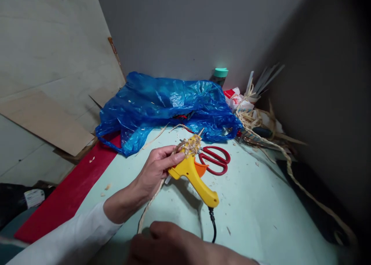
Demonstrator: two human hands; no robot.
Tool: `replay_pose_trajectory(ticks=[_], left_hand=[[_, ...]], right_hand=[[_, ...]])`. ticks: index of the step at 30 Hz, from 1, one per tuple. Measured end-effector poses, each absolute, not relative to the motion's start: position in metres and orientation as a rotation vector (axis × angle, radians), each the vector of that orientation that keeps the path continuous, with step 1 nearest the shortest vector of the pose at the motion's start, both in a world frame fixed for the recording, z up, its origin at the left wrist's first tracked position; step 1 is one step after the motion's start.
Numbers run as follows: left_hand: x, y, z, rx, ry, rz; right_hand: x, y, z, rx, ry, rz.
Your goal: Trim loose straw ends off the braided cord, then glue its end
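My left hand (155,172) is closed around the body of a yellow hot glue gun (199,183), tilted with its metal nozzle pointing up and away. Pale fibre scraps (190,144) cling to the gun near the nozzle. An orange trigger (200,167) shows on its side, and a black power cord (213,226) hangs from the handle. A strand of twisted straw cord (148,207) runs from below my left hand to my right hand (174,243), whose curled fingers close on it at the bottom edge. Just beyond the gun lie red-handled scissors (215,160), their blades partly hidden.
A crumpled blue plastic bag (165,98) lies at the back against the wall. To the right sits a heap of straw strips (252,122), with a long straw cord (290,166) trailing forward. A teal-capped bottle (220,74) stands behind; cardboard (46,122) leans left.
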State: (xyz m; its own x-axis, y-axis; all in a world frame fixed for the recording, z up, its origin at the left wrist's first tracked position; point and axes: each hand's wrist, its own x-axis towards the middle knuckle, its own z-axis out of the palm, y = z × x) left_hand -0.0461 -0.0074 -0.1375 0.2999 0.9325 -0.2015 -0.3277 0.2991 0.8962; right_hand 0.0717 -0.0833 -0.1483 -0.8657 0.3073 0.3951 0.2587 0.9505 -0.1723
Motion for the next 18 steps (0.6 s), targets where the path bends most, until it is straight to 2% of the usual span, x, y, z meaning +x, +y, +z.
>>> replay_pose_trajectory(ticks=[4, 9, 14, 18], left_hand=[[-0.046, -0.009, -0.135, 0.817, 0.825, 0.964], [-0.045, -0.013, -0.131, 0.826, 0.751, 0.978], [-0.045, -0.016, -0.134, 0.905, 0.724, 0.997], [-0.049, -0.018, -0.134, 1.084, 0.890, 1.018]], right_hand=[[0.079, -0.072, -0.146, -0.406, -2.379, 0.118], [0.125, -0.044, -0.112, -0.981, -1.966, 0.015], [0.147, -0.025, -0.103, -1.248, -1.983, 0.341], [0.145, -0.027, -0.112, -1.296, -2.089, 0.290]])
